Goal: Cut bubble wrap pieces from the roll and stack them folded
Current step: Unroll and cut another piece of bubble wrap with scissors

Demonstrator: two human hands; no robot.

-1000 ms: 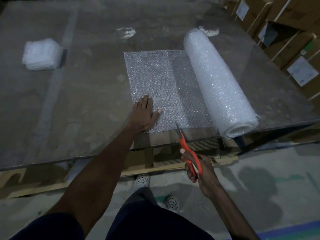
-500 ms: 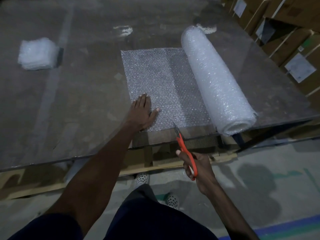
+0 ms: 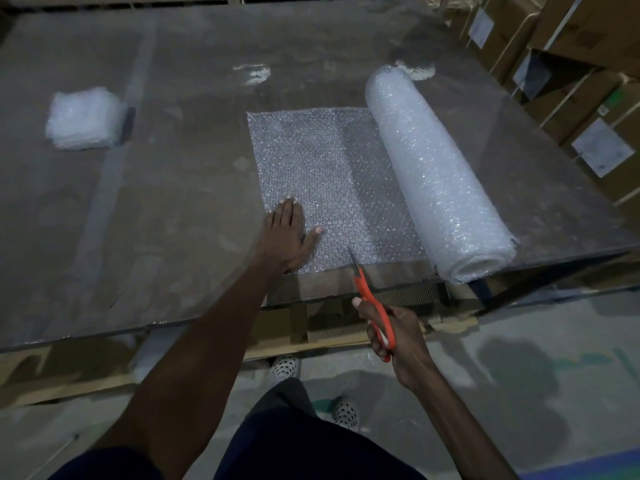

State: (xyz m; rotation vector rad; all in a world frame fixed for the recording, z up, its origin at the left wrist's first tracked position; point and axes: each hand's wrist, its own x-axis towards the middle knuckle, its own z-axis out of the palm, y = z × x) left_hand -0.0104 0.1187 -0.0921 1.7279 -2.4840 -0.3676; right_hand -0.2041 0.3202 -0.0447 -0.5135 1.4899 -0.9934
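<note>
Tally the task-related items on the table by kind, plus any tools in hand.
Bubble wrap roll: 1
Unrolled sheet, pinned flat by the left hand: 1
Folded stack: 1
Orange scissors in the right hand: 1
Total: 4

Orange-handled scissors (image 3: 375, 315), clear dotted bubble wrap (image 3: 329, 174), polka-dot shoes (image 3: 284, 366).

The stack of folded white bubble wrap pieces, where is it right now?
In the head view, the stack of folded white bubble wrap pieces sits far left on the grey table, well apart from the unrolled bubble wrap sheet and left hand.
</note>
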